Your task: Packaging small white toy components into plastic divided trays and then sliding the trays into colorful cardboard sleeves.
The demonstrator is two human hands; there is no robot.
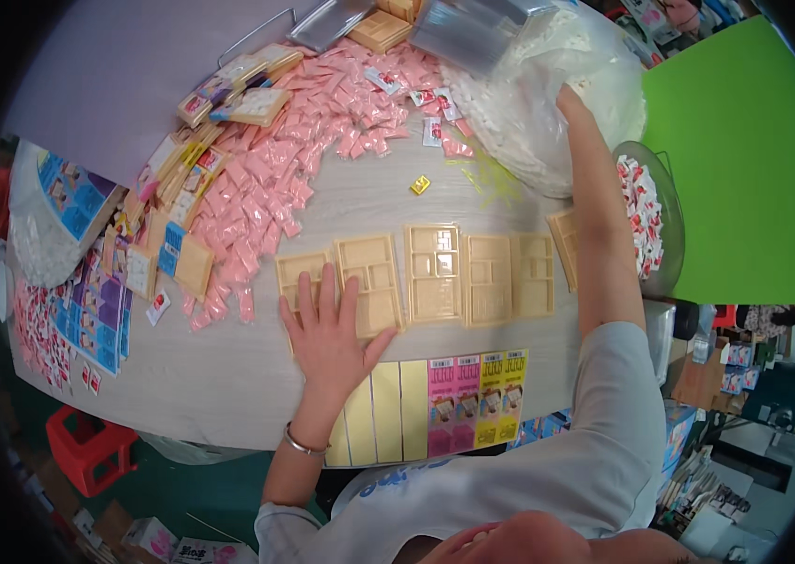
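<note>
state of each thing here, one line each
left hand: open, spread over two leftmost trays
right hand: at plastic bag, fingers hidden
trays: uncovered, compartments up
plastic bag: bulging, see-through
pink packets: heaped loosely
bowl: filled with sachets
strips: flat, side by side

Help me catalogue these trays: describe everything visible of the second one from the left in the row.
The second tray is shallow, rectangular and beige, apparently moulded plastic, with raised ridges dividing it into compartments that look empty where visible. It lies on the grey table, open side up, slightly askew. The left hand covers its lower left part, thumb at its lower edge.
</note>
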